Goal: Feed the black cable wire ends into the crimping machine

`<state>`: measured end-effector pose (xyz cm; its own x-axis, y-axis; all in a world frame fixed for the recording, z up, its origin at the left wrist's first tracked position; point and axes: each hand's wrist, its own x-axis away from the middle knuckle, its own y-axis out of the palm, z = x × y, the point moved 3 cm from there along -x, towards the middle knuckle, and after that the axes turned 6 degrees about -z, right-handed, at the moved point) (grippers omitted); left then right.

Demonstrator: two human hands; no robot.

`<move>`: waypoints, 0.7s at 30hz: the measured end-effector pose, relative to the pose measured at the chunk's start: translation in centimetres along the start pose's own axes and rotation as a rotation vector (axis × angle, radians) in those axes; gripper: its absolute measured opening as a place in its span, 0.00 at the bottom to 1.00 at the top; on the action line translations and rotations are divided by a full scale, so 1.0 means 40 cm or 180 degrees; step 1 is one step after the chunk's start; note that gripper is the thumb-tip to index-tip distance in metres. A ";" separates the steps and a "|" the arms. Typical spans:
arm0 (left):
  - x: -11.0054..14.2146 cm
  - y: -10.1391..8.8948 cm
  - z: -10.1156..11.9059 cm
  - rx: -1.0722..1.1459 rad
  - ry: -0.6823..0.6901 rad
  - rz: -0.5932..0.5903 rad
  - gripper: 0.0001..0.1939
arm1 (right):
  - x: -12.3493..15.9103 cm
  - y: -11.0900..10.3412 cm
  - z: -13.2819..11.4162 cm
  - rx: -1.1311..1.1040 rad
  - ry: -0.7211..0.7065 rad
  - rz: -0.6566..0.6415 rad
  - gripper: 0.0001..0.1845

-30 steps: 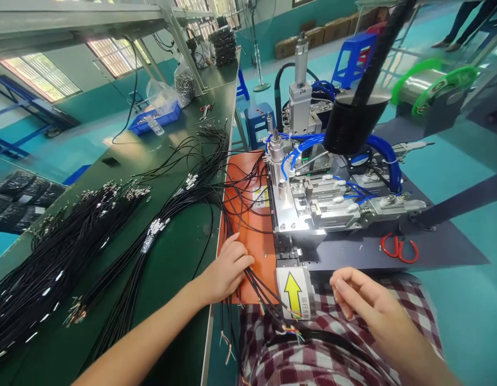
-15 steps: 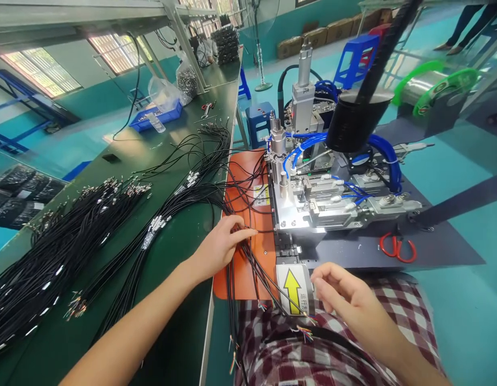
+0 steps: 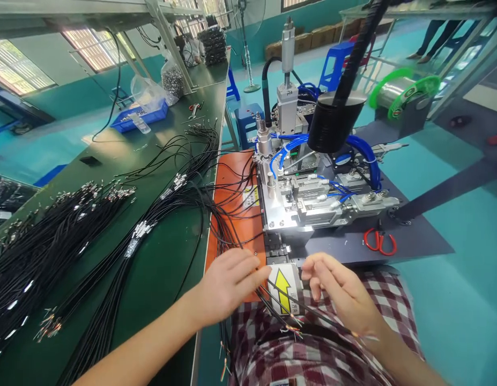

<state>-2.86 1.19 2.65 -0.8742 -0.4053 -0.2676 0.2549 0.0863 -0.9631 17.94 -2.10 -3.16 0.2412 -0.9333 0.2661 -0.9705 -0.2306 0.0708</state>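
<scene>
My left hand point(image 3: 234, 284) is closed on a black cable point(image 3: 312, 310) over the front of the orange plate point(image 3: 244, 225). That cable runs from its thumb across to my right wrist. Beneath the hand, more black cables hang past the plate's front edge, with bare coloured wire ends point(image 3: 294, 327) over my lap. My right hand point(image 3: 340, 292) has its fingers curled together beside the plate with the yellow arrow point(image 3: 284, 289); whatever sits between them is hidden. Directly beyond both hands stands the metal machine point(image 3: 296, 201) with blue air hoses.
Bundles of black cables point(image 3: 67, 230) cover the green table point(image 3: 168, 268) at left. Red-handled scissors point(image 3: 380, 242) lie on the machine's grey base. A black nozzle point(image 3: 332, 123) hangs above the machine, and a green wire spool point(image 3: 405, 94) stands behind it.
My left hand has moved towards my body, drawing a cable along. My right hand has shifted slightly up and its fingers are more curled. The machine's upright cylinder has risen. The view has swung right.
</scene>
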 end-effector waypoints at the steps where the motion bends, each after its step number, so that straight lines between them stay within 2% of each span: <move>1: -0.004 0.002 0.017 -0.0022 -0.0013 0.0005 0.11 | -0.005 -0.005 0.000 -0.0195 -0.0037 0.0033 0.21; 4: 0.007 0.012 0.030 -0.0199 -0.0187 0.0003 0.11 | -0.014 -0.014 0.000 -0.0807 0.0038 0.0011 0.26; 7: 0.040 0.022 0.005 -0.0402 -0.0413 -0.0052 0.12 | -0.012 -0.009 -0.003 -0.1208 0.0130 -0.0180 0.31; 10: 0.060 0.025 -0.012 -0.0542 -0.0520 -0.0160 0.12 | -0.011 0.001 -0.004 -0.0833 0.0153 -0.0122 0.21; 13: 0.041 0.021 -0.003 -0.0351 -0.0698 -0.0375 0.12 | -0.016 0.017 -0.004 -0.0315 0.0116 0.0106 0.12; 16: -0.003 0.023 0.023 0.0110 -0.0932 -0.0628 0.15 | -0.021 0.037 -0.007 -0.0153 -0.0062 0.0218 0.07; 21: -0.051 0.051 0.054 0.0911 -0.1173 -0.1044 0.14 | -0.024 0.062 -0.009 -0.0096 -0.0153 0.0009 0.04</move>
<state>0.31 0.23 1.30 -0.7375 -0.6644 0.1209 0.1411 -0.3267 -0.9345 15.32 -1.68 -2.88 0.2374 -0.9462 0.2199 -0.9704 -0.2203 0.0993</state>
